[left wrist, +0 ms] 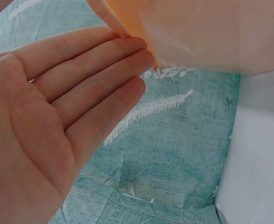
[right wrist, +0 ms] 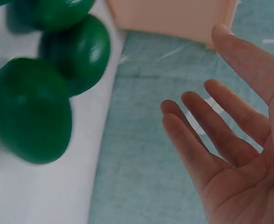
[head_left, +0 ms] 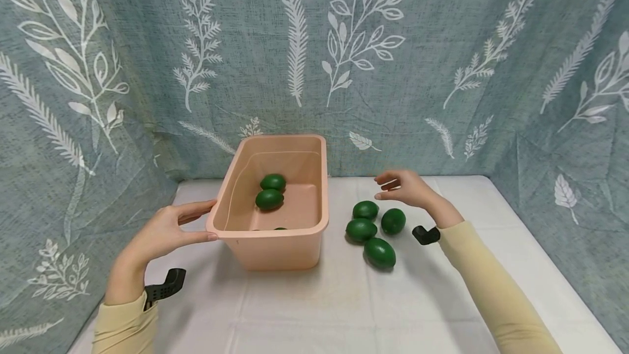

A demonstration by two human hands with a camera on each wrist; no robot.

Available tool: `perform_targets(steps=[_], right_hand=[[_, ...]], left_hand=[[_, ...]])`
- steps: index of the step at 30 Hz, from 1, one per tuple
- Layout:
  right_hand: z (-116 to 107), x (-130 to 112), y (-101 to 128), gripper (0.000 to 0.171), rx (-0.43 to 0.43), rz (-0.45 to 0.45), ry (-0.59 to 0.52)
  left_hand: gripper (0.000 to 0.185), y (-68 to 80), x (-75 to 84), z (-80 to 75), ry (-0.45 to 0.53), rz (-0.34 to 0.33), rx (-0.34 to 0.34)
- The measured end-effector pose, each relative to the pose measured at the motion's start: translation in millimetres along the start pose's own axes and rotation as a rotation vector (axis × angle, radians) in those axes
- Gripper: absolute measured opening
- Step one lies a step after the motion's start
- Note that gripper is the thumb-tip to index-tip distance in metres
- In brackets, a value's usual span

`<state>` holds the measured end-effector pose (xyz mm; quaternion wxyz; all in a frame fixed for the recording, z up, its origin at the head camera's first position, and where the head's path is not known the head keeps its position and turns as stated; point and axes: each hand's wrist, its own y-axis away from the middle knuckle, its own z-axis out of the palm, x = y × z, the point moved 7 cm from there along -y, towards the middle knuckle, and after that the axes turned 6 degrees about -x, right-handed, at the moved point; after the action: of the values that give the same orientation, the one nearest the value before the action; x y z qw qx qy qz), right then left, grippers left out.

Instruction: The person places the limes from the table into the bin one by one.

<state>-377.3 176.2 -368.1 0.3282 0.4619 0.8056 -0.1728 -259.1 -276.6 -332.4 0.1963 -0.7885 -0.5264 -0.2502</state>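
A peach-coloured plastic bin (head_left: 275,253) stands on the table, left of the middle. My left hand (head_left: 169,231) is at its left front corner, with nearly straight fingertips against the outer rim and the thumb at the front edge. In the left wrist view the open palm (left wrist: 38,126) shows. Two dark green limes (head_left: 269,199) lie inside the bin, and slivers of green peek over its front wall. Several more limes (head_left: 380,253) are grouped on the table to the right. Just beyond that group my right hand (head_left: 405,187) hovers with nothing in it, fingers loosely bent.
A white cloth (head_left: 304,310) covers the table. Blue-green curtains (head_left: 275,70) with white leaf prints hang behind and at both sides, close to the table's edges. Each wrist wears a black camera mount (head_left: 167,285).
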Motion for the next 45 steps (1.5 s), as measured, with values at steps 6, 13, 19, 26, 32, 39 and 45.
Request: perform_targets(steps=[6,13,19,26,32,39,45], right_hand=[[2,26,12,0.052,0.001,0.034,0.018],[9,50,25,0.055,-0.003,0.062,0.003],[16,68,32,0.059,-0.003,0.089,0.001],[29,81,37,0.064,-0.028,0.092,-0.044],[36,89,38,0.066,-0.028,0.116,-0.062],[41,92,38,0.066,-0.031,0.139,-0.081],[46,92,38,0.063,-0.001,0.167,-0.095]], left_hand=[[0.067,-0.3,-0.8,0.6,0.000,0.002,0.000],[0.067,0.7,-1.3,0.4,0.010,-0.002,-0.006],[0.067,1.9,0.2,-0.7,-0.001,-0.003,-0.002],[0.066,1.4,1.4,-1.0,-0.007,0.012,0.002],[0.067,0.9,1.2,-0.7,-0.010,0.009,-0.003],[0.067,1.2,1.0,-1.1,-0.011,0.003,-0.003],[0.068,1.2,1.3,-0.5,-0.008,-0.006,-0.005]])
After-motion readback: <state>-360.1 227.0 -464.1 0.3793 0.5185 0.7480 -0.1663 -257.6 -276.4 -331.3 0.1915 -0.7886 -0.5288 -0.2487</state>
